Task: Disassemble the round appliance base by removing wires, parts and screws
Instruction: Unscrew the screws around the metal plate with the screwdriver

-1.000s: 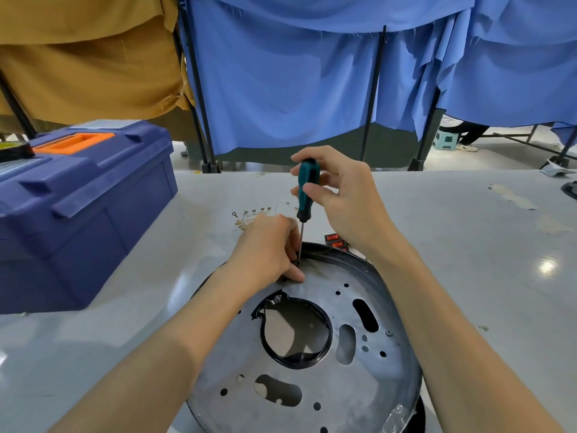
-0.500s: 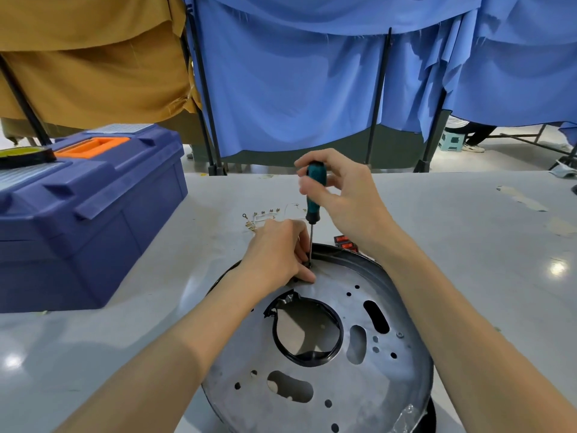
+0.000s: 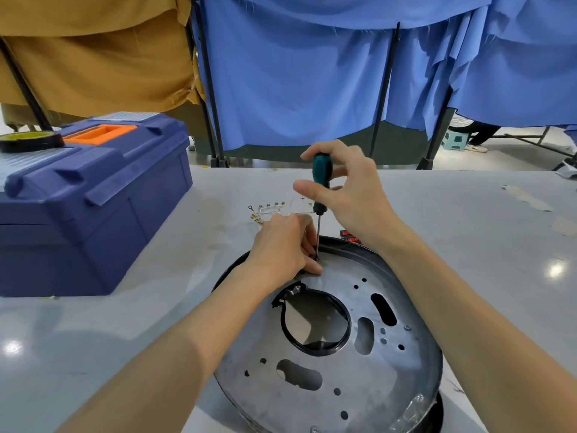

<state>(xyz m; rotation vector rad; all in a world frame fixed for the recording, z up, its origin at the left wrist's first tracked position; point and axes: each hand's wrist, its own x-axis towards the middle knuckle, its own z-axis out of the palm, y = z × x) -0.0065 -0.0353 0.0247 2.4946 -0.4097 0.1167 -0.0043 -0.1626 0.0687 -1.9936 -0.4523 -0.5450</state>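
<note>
While the round appliance base [image 3: 368, 398] lies flat at the desk's near edge, the right hand [image 3: 352, 195] pinches the handle of an upright teal screwdriver [image 3: 321, 178], whose tip meets a screw [image 3: 316, 258] near the far rim. The left hand [image 3: 281, 248] rests alongside, fingers curled at the shaft, grip hidden. Keeping the blade vertical and pressed down should prevent slipping. Blue curtains [image 3: 296, 73] back the grey desk [image 3: 468, 245], a blue toolbox [image 3: 93, 198] and loose screws [image 3: 265, 210].
</note>
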